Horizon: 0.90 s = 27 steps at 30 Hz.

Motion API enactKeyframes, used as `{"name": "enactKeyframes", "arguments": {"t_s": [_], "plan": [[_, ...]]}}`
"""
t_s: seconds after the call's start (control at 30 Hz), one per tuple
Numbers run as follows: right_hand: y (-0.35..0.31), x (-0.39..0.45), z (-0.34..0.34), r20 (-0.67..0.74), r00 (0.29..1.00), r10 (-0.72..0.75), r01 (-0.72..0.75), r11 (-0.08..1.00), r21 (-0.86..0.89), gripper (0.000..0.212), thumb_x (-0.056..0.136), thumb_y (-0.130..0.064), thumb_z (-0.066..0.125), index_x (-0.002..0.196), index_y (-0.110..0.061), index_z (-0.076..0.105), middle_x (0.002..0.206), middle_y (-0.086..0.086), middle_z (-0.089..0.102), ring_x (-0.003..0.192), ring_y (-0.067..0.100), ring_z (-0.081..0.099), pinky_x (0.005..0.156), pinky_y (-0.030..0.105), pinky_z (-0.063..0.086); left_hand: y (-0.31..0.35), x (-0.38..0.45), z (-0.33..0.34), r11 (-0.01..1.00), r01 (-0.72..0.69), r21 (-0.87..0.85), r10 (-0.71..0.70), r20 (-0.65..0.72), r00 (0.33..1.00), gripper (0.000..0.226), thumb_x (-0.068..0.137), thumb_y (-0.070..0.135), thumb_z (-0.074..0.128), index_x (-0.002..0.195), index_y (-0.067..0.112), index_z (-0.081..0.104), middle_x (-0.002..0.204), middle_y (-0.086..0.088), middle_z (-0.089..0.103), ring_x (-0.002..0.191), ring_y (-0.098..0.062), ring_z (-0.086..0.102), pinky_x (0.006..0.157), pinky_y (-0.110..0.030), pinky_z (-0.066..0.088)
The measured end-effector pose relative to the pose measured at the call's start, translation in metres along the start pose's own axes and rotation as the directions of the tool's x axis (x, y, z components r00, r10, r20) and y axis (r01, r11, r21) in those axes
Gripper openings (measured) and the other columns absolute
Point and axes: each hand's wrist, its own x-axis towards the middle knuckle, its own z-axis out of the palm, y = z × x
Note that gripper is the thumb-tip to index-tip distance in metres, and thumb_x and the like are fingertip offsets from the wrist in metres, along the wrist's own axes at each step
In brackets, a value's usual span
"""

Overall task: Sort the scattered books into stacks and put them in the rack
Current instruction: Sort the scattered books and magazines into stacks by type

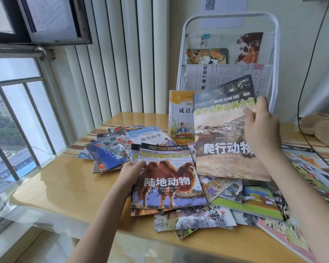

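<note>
Books [241, 202] lie scattered over the table [68, 186] under and around our fingers. Our left hand [130, 176] grips the left edge of a small stack topped by the camel book [169, 185], resting on the pile. Our right hand [262, 126] pinches the reptile book [220, 135], lifted and tilted. Behind it stands the white rack [230, 59], with an idiom storybook [180, 118] upright at its foot. Right of the fingers, a black cable [300, 103] hangs across a brown plush toy [321, 128].

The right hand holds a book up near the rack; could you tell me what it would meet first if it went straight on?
Probably the rack: the right hand, gripping the reptile book, points up and away toward its lower mesh pocket. Depth is unclear.
</note>
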Motion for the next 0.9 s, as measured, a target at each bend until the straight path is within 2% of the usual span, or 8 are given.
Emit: {"name": "enactKeyframes", "arguments": {"t_s": [0.13, 0.33, 0.47, 0.57, 0.6, 0.67, 0.77, 0.9], "plan": [[-0.002, 0.015, 0.011, 0.128, 0.964, 0.233, -0.241, 0.969, 0.048, 0.021, 0.096, -0.018, 0.05, 0.108, -0.001, 0.047, 0.089, 0.019, 0.057, 0.074, 0.027, 0.046, 0.063, 0.03, 0.027, 0.005, -0.004, -0.001, 0.997, 0.004, 0.083, -0.001, -0.036, 0.999, 0.022, 0.091, 0.021, 0.045, 0.097, 0.003, 0.056, 0.078, -0.012, 0.062, 0.06, -0.021, 0.058, 0.053, -0.027, 0.041], [0.001, 0.022, 0.01, 0.077, 0.913, 0.4, -0.406, 0.91, 0.088, 0.027, 0.094, -0.018, 0.053, 0.115, 0.0, 0.053, 0.091, 0.007, 0.051, 0.082, 0.025, 0.048, 0.065, 0.029, 0.032, 0.007, -0.007, -0.001, 0.997, -0.012, 0.079, 0.015, -0.045, 0.999, 0.019, 0.093, 0.018, 0.041, 0.096, 0.004, 0.052, 0.072, -0.008, 0.056, 0.056, -0.018, 0.055, 0.049, -0.026, 0.037], [-0.01, 0.006, 0.033, 0.316, 0.853, 0.416, -0.492, 0.842, 0.22, 0.023, 0.092, -0.018, 0.056, 0.111, -0.008, 0.05, 0.082, 0.002, 0.049, 0.078, 0.02, 0.049, 0.061, 0.029, 0.038, 0.007, -0.008, -0.003, 1.0, -0.007, -0.017, 0.007, -0.022, 1.0, 0.033, 0.096, 0.032, 0.039, 0.108, 0.005, 0.054, 0.087, -0.016, 0.065, 0.062, -0.022, 0.06, 0.056, -0.028, 0.042], [-0.03, -0.029, 0.061, 0.754, 0.605, 0.256, -0.637, 0.724, 0.265, 0.072, 0.088, -0.02, 0.064, 0.146, -0.014, 0.022, 0.127, 0.008, 0.053, 0.105, 0.021, 0.054, 0.082, 0.032, 0.047, 0.01, -0.011, -0.006, 0.934, -0.011, -0.357, 0.053, 0.109, 0.993, 0.039, 0.097, 0.047, 0.037, 0.103, 0.015, 0.057, 0.077, -0.005, 0.073, 0.06, -0.02, 0.068, 0.062, -0.03, 0.049], [-0.036, -0.043, 0.07, 0.84, 0.509, 0.19, -0.672, 0.697, 0.25, 0.087, 0.087, -0.023, 0.065, 0.151, -0.019, 0.006, 0.141, 0.007, 0.044, 0.118, 0.023, 0.05, 0.09, 0.035, 0.046, 0.011, -0.011, -0.007, 0.921, -0.023, -0.389, 0.08, 0.131, 0.988, 0.032, 0.096, 0.047, 0.04, 0.102, 0.02, 0.056, 0.079, 0.001, 0.073, 0.063, -0.017, 0.069, 0.066, -0.03, 0.051], [-0.044, -0.068, 0.088, 0.892, 0.435, 0.125, -0.608, 0.771, 0.189, 0.099, 0.088, -0.032, 0.064, 0.15, -0.024, -0.014, 0.157, 0.003, 0.018, 0.139, 0.023, 0.03, 0.11, 0.044, 0.031, 0.01, -0.017, -0.007, 0.956, -0.05, -0.289, 0.1, 0.16, 0.982, 0.024, 0.092, 0.037, 0.057, 0.107, 0.019, 0.059, 0.093, -0.004, 0.073, 0.066, -0.015, 0.07, 0.066, -0.026, 0.053], [-0.048, -0.081, 0.096, 0.856, 0.51, 0.078, -0.485, 0.849, 0.212, 0.101, 0.088, -0.037, 0.062, 0.149, -0.023, -0.016, 0.159, 0.001, 0.009, 0.143, 0.02, 0.021, 0.112, 0.038, 0.023, 0.0, -0.017, -0.008, 0.962, -0.162, -0.221, 0.178, 0.054, 0.983, 0.032, 0.081, 0.003, 0.07, 0.112, -0.001, 0.061, 0.091, -0.013, 0.072, 0.062, -0.013, 0.069, 0.056, -0.02, 0.054], [-0.062, -0.064, 0.08, 0.753, 0.651, 0.097, -0.598, 0.677, 0.429, 0.109, 0.072, -0.055, 0.065, 0.15, -0.029, -0.006, 0.159, -0.002, 0.01, 0.143, 0.019, 0.019, 0.113, 0.042, 0.02, 0.011, -0.022, -0.016, 0.875, -0.352, -0.331, 0.36, -0.038, 0.932, 0.037, 0.076, 0.002, 0.074, 0.11, 0.006, 0.059, 0.097, -0.013, 0.071, 0.075, -0.017, 0.069, 0.062, -0.022, 0.056]]}}
